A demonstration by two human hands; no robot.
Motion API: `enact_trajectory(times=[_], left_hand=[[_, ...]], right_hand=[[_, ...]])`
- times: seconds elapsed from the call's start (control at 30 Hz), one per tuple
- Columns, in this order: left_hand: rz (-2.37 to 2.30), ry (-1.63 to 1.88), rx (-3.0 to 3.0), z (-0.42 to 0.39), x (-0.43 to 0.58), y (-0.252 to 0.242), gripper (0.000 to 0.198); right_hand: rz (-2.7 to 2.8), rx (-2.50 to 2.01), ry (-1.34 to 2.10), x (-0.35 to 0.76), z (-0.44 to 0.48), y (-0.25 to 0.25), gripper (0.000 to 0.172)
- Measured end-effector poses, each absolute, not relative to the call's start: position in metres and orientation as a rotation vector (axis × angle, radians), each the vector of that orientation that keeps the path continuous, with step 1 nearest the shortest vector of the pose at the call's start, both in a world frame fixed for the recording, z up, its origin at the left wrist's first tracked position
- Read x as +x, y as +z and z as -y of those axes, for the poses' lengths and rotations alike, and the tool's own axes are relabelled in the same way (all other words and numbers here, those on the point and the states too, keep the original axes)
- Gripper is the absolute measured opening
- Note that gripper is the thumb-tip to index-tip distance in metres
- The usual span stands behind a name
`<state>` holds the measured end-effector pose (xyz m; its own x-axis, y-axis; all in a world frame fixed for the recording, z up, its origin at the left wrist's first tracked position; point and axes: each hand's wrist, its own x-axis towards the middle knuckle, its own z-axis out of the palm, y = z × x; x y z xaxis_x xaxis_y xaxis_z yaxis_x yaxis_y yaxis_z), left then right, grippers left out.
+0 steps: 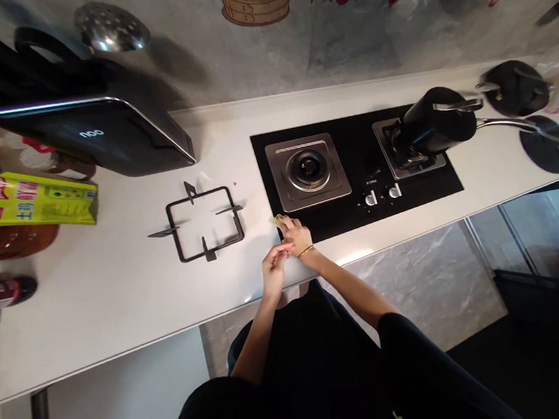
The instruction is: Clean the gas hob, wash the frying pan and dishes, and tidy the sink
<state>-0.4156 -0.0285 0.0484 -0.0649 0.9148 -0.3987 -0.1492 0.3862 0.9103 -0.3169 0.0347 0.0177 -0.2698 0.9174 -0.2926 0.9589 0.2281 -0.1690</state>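
My right hand (298, 234), with a thin bracelet at the wrist, presses down at the front left corner of the black gas stove (330, 221). Beneath its fingers shows the edge of a small yellow cloth (278, 219); most of it is covered, so it could also be a sponge. My left hand (274, 266) is closed just in front, its fingertips pinched together against the side of my right hand. Whether anything is between them is hidden. Left of both hands, the black pan support (208, 250) lies on the white counter (134, 296), off its burner (308, 170).
A black pot (442, 121) stands on the right burner. Black lids (515, 88) lie beyond it. At the left are a dark knife holder (99, 138), a yellow packet (31, 200) and a dark-capped bottle (1, 293). The counter's front edge runs close to my body.
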Motion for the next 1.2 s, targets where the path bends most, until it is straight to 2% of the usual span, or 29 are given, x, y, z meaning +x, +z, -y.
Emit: enact_trajectory(times=[0.3, 0.4, 0.57, 0.67, 0.9, 1.03, 1.1, 1.2], left_hand=[[-1.357, 1.050, 0.714, 0.023, -0.419, 0.056, 0.023], [-1.355, 1.061, 0.684, 0.023, -0.418, 0.054, 0.023], [-1.350, 1.052, 0.687, 0.023, -0.421, 0.051, 0.025], [-1.364, 1.038, 0.715, 0.020, -0.427, 0.051, 0.025], [-1.359, 1.047, 0.712, 0.009, -0.431, 0.055, 0.022], [-1.322, 1.064, 0.688, 0.010, -0.429, 0.057, 0.024], [-1.318, 1.067, 0.678, 0.012, -0.429, 0.057, 0.023], [-1.328, 1.066, 0.666, 0.014, -0.431, 0.055, 0.023]], right_hand=[[-2.151, 2.189, -0.278, -0.197, -0.045, 0.010, 0.047], [-2.211, 2.186, -0.252, -0.215, -0.044, 0.007, 0.046], [-2.500, 1.895, -0.385, -0.296, -0.046, 0.006, 0.044], [-2.534, 1.851, -0.443, -0.298, -0.050, 0.006, 0.045], [-2.401, 2.294, -0.479, -0.191, -0.047, 0.002, 0.042], [-1.878, 2.787, -0.262, -0.163, -0.051, 0.003, 0.046], [-1.720, 2.811, -0.160, -0.172, -0.052, 0.003, 0.047], [-1.831, 2.631, -0.149, -0.218, -0.047, 0.001, 0.048]])
